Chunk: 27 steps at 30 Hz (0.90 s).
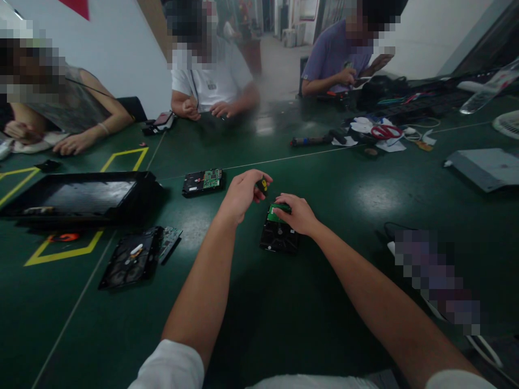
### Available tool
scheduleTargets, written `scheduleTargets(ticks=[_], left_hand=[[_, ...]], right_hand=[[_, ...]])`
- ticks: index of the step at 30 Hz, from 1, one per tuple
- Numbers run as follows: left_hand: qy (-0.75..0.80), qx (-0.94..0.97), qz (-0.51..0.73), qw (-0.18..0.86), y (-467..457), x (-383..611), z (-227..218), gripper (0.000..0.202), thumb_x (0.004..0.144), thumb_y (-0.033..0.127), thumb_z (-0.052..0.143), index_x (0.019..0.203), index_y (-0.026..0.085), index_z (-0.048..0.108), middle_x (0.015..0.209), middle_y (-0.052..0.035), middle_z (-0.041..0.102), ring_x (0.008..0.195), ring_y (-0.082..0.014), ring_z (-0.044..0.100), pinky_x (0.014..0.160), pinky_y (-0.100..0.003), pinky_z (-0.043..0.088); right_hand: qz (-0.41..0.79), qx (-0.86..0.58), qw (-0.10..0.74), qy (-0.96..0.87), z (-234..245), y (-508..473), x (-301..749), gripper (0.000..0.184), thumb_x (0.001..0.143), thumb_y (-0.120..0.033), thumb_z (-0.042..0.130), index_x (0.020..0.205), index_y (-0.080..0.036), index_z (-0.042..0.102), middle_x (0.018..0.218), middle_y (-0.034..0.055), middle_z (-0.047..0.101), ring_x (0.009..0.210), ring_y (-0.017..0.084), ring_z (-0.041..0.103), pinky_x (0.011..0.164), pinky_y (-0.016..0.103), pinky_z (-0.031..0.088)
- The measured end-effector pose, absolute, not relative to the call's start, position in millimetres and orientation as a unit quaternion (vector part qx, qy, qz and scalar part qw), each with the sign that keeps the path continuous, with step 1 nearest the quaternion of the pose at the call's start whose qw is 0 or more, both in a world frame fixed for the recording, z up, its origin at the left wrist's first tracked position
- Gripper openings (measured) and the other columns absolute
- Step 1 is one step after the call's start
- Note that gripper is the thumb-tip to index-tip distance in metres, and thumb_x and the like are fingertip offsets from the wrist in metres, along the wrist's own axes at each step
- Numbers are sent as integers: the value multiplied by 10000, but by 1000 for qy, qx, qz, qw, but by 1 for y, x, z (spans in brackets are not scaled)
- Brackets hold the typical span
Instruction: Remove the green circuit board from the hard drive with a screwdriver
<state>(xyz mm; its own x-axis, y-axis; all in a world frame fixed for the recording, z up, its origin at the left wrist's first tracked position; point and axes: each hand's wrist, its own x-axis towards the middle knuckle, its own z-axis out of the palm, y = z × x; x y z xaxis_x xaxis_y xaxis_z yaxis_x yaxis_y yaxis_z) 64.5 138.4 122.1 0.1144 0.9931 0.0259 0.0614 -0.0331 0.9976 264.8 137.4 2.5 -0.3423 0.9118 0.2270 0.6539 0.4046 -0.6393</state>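
A hard drive (279, 237) lies on the green table in front of me, its green circuit board (277, 212) at the far end. Over that end, my right hand (299, 214) grips the drive, thumb on the board and fingers along the far edge. My left hand (245, 195) is raised just left of the drive, its fingers closed round a black-and-yellow tool handle (263, 186). Most of this tool is hidden by the hand, so its tip cannot be made out.
To the left lie another hard drive (203, 182), an opened drive (132, 256) with a loose circuit board (169, 242), and a black tray (81, 197). A grey metal box (486, 167) sits right, cables and papers (385, 129) behind. Several people sit across the table.
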Motion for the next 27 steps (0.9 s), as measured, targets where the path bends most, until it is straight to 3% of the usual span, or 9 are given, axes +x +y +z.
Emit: scheduleTargets(ticks=[7,14,20,27], left_hand=[[466,511,468,551,134,69,124,229,864,373,586,941,171,663,951,-95,770,527,-133,635,481,-252,463],[475,540,467,514,138,66,122,289,880,379,566,874,142,732,777,-56,691,559,-125,616,492,-228,445],[471,514,468,543,134,67,125,258,880,374,562,980,162,669,940,-90,766,515,-124,631,463,-241,457],[471,530,468,527,137,65,122,251,885,367,570,892,155,705,890,-76,738,538,-118,622,477,-235,453]], right_hand=[[218,-498,277,-792,5,136,264,257,1000,-399,677,1229,-284,695,1425,74,700,1458,325,552,1134,608,433],[223,-493,294,-788,2,138,264,240,976,-391,711,1191,-286,719,1359,70,733,1435,321,577,1142,579,446],[220,-496,287,-789,2,138,265,250,991,-394,694,1224,-305,706,1388,63,719,1447,325,562,1131,599,444],[224,-490,294,-789,3,137,266,253,988,-400,696,1216,-291,713,1386,71,718,1438,329,570,1135,601,440]])
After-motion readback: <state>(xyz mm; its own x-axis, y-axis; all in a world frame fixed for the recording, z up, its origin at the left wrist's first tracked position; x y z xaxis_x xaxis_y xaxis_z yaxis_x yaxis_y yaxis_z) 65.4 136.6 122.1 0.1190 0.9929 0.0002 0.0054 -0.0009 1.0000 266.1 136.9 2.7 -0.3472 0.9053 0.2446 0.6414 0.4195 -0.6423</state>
